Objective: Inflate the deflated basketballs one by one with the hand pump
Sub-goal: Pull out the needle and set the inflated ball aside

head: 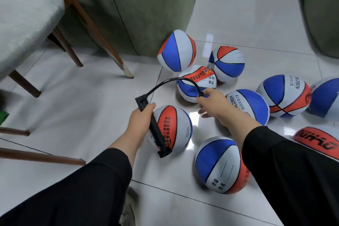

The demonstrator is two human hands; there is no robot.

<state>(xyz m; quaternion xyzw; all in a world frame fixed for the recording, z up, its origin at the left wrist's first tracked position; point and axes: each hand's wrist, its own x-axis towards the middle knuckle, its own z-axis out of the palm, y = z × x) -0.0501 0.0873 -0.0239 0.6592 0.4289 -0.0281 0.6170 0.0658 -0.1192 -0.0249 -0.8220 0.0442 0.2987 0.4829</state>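
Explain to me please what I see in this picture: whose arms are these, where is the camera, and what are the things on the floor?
There is no machine here. The one picture comes from a camera worn on a person's head, looking forward and down, so the two arms in black sleeves are that person's own.

The left hand grips the barrel of a black hand pump. The right hand pinches the far end of the pump's black hose, which arches between the hands.

On the white tiled floor lie many red, white and blue basketballs. Some look dented and soft, like the crumpled ball just beyond the right hand. The hose is not yet in any ball. A wooden chair stands at the left.
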